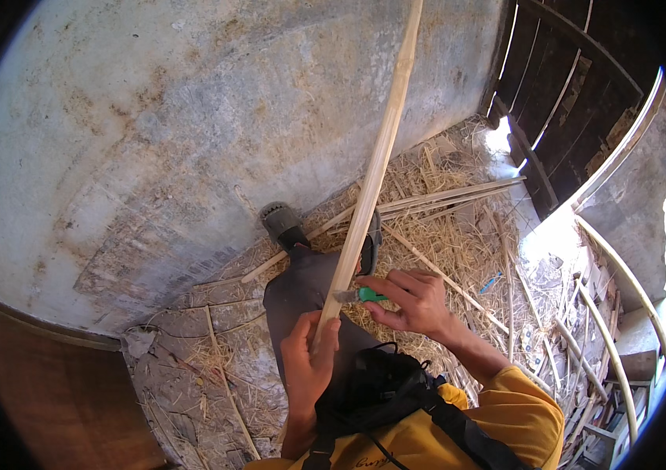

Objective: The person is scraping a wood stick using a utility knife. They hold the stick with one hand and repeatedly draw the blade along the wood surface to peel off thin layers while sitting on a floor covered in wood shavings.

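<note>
A long, pale bamboo strip (378, 168) slants up from my lap past the top of the view. My left hand (309, 356) is wrapped round its lower end. In my right hand (411, 301) is a knife with a green handle (370, 294). The short grey blade (345, 297) lies against the strip's right edge, just above my left fingers. Part of the knife's handle is hidden by my right fingers.
A stained grey wall (215, 125) rises ahead of my sandals. Shavings (443, 227) and several loose bamboo strips (458, 196) cover the floor. A dark slatted wooden door (560, 102) stands at the far right; a brown panel (51, 392) is at the near left.
</note>
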A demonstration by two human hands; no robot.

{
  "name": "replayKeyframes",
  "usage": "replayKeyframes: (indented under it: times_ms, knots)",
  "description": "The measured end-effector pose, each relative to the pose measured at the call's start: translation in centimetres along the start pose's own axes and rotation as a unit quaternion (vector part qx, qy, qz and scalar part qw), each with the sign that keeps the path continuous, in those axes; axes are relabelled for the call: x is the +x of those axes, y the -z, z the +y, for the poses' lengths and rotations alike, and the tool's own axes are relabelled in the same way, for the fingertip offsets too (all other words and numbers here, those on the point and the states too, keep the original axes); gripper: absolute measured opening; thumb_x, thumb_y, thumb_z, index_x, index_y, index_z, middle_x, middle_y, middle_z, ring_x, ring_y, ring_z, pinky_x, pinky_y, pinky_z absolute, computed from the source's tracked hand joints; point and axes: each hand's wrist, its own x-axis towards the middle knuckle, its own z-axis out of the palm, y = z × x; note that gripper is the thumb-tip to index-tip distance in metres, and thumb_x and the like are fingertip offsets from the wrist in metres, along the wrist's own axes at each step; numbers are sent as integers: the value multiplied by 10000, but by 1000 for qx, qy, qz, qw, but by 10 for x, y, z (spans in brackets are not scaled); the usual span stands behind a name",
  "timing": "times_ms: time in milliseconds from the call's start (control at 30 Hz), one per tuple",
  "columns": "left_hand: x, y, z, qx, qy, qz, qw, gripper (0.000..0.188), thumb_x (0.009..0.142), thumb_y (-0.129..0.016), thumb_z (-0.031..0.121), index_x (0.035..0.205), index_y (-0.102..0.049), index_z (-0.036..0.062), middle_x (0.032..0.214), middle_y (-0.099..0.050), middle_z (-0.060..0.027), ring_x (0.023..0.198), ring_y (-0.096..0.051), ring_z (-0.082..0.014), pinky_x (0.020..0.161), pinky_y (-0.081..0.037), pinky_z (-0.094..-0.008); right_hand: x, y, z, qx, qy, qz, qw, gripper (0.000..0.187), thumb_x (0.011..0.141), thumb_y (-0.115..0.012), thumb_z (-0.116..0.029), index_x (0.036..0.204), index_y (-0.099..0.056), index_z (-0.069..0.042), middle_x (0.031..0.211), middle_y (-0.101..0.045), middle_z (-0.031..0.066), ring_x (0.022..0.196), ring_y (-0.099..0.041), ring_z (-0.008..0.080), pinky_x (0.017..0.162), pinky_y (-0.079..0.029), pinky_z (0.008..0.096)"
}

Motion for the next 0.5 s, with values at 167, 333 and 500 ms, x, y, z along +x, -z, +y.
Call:
replayKeyframes:
  times_ms: [167, 333, 500]
  knots:
    - [0, 1, -1, -1, -6, 13, 1000, 175, 1083, -704, 139, 1132, -711, -29, 745, -631, 8, 669, -540, -32, 580, -392, -238, 2, 0, 0, -14, 0, 10, 1000, 404, 868, -867, -310, 1250, -785, -204, 770, -551, -17, 601, -628, 170, 534, -513, 342]
    - [0, 3, -4, 17, -14, 13, 1000, 153, 1105, -686, 165, 1135, -698, 16, 758, -586, 50, 649, -506, -9, 557, -383, -206, 3, 0, -1, -31, 1, 1, 1000, 416, 870, -866, -321, 1263, -783, -212, 772, -546, -19, 596, -617, 167, 532, -504, 339]
    - [-1, 5, -5, 33, -14, 12, 999, 154, 1108, -682, 172, 1133, -701, 21, 748, -580, 57, 638, -500, -6, 552, -380, -207, 4, 0, 0, -38, 4, 0, 999, 423, 871, -864, -330, 1270, -783, -217, 768, -544, -22, 591, -610, 165, 528, -496, 340]
